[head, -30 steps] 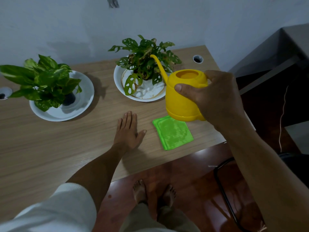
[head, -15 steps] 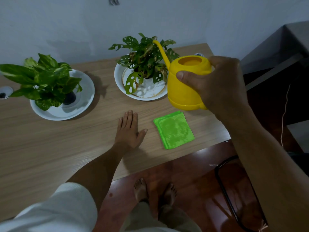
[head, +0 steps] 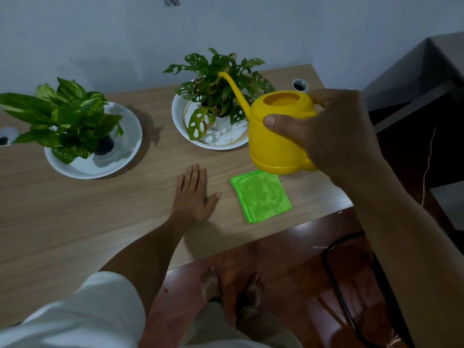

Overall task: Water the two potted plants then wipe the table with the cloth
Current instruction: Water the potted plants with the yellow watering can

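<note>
My right hand (head: 334, 131) grips a yellow watering can (head: 273, 136) in the air above the table's right part. Its thin spout reaches up and left over the holey-leaved plant (head: 218, 81), which stands in a white pot on a white saucer (head: 179, 116). A second plant with broad green leaves (head: 57, 114) sits on a white saucer (head: 120, 156) at the left. A folded green cloth (head: 261, 195) lies flat near the front edge, just under the can. My left hand (head: 193, 194) rests flat on the wooden table (head: 75, 222), left of the cloth.
Two round cable holes are set in the table, one at the back right (head: 300, 85) and one at the far left (head: 6, 136). A grey cabinet (head: 414, 76) stands to the right. A black chair frame (head: 351, 285) and my bare feet are below the table edge.
My right hand has lifted the can and carried it back toward the holey-leaved plant, so the spout now sits over its leaves. My left hand has stayed flat on the table.
</note>
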### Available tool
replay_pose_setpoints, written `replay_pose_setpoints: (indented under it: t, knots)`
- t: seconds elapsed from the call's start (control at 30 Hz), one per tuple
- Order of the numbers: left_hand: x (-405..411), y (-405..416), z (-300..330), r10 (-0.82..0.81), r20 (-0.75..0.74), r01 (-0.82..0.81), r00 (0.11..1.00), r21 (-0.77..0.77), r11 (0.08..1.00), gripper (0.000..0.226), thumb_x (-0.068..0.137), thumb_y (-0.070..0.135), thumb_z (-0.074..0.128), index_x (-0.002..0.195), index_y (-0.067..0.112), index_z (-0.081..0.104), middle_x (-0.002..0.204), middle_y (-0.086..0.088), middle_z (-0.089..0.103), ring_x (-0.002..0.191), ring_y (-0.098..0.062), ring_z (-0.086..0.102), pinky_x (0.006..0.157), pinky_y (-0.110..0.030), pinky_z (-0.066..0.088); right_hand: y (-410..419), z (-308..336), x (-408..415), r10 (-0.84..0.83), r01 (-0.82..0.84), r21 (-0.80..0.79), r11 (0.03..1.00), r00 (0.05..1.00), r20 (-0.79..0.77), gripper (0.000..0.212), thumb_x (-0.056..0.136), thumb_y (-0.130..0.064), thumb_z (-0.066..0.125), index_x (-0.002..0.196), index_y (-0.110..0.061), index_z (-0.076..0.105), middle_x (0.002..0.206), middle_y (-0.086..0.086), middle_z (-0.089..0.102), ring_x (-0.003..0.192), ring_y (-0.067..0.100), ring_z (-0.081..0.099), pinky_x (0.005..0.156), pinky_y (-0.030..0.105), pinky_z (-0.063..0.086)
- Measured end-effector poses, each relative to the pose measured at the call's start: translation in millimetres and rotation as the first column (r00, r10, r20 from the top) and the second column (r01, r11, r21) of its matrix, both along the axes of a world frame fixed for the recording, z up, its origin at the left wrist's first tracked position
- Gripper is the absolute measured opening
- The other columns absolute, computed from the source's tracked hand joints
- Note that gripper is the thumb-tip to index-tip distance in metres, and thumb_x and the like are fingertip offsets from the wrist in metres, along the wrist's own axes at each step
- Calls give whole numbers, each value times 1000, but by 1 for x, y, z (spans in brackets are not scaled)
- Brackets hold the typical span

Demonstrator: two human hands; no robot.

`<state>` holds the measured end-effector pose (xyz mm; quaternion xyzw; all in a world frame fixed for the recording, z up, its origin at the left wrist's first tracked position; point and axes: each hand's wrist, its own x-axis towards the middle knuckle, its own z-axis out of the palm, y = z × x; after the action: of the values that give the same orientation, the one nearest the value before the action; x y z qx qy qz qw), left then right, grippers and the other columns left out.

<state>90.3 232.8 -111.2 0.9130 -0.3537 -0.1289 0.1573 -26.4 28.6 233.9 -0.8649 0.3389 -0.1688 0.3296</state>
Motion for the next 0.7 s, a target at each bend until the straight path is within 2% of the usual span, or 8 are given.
replay_pose_setpoints:
  t: [0.17,0.27,0.33,0.4,0.57,0.7]
  knots:
    - [-1,-1,1,-2,6,2,1000,-10,1000,89,101,64,37,166,10,12,174,-15,5,162,-29,0,129,-47,-3,-5,2,-10,-23,23,26,999,1000,-1,58,66,-59,89,89,-7,74,84,13,74,81,28,72,70,46,60]
    - [-1,0,2,-5,5,5,1000,-10,1000,90,99,66,33,166,9,11,174,-15,4,162,-29,-1,130,-47,-3,-10,2,-12,-30,29,59,998,999,18,47,65,-57,89,87,-18,75,83,5,74,77,21,72,70,41,60]
    - [0,1,2,-5,-2,5,1000,-8,1000,90,99,66,33,167,10,10,175,-15,3,162,-28,-2,130,-47,-4,-16,1,-12,-29,27,56,998,999,24,47,65,-58,89,87,-20,72,78,-4,68,70,9,64,66,31,52]
    - [0,0,2,-2,-1,2,1000,-11,1000,90,100,66,34,167,10,10,175,-14,3,162,-28,-3,130,-47,-4,-19,1,-9,-19,18,27,999,1000,11,44,67,-57,90,76,-25,61,73,-13,57,65,0,54,63,22,40]
    - [0,-1,0,3,-5,-3,1000,2,1000,89,101,65,36,167,12,8,175,-13,2,162,-27,-4,130,-46,-5,-23,-1,1,-49,48,16,999,998,41,53,61,-64,86,64,-28,47,65,-12,46,60,3,46,64,27,38]
    - [0,-1,2,2,-10,-2,1000,8,1000,88,102,64,37,167,12,7,175,-13,1,162,-27,-5,130,-45,-7,-23,0,11,-64,64,-13,998,997,43,55,63,-64,87,73,-22,53,69,-8,46,60,4,43,58,26,36]
